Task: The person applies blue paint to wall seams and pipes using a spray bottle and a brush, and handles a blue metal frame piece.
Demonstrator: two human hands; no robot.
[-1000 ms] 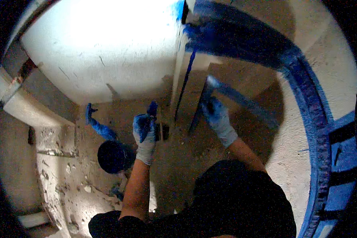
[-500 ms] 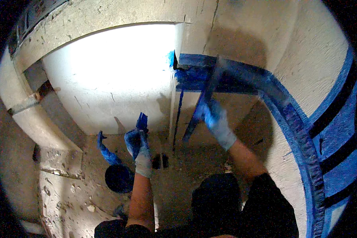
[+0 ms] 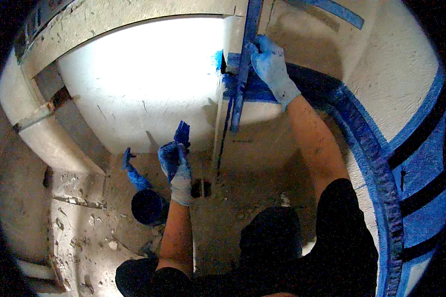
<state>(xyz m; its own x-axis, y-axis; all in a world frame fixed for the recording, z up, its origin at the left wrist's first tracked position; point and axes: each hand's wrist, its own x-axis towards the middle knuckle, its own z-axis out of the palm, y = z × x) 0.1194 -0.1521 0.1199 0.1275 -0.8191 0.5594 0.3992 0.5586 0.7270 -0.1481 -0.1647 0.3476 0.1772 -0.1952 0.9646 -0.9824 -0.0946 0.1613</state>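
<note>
My right hand [image 3: 272, 64], in a blue-stained pale glove, is raised at the upper middle and closed on the edge of a long flat blue strip [image 3: 244, 74]. That strip stands nearly upright, crossing in front of the blue-coated band [image 3: 307, 79] on the wall; its top reaches the upper rim of the picture. Lower and to the left, my left hand [image 3: 173, 161], its glove thickly smeared with blue, is closed around a blue-covered flat-ended tool [image 3: 182, 132]. Its exact kind is hidden by the coating.
A dark bucket [image 3: 147, 208] stands left of my left forearm, with a blue-coated handle [image 3: 138, 178] at it. White panel [image 3: 134, 89] fills the left. Debris [image 3: 114, 244] lies on the floor. A blue band [image 3: 389, 198] curves down the right, beside blue-and-black stripes [image 3: 421, 190].
My right hand has moved up with the strip, which now stands more upright. The left hand and its tool have shifted slightly upward in the picture, still held.
</note>
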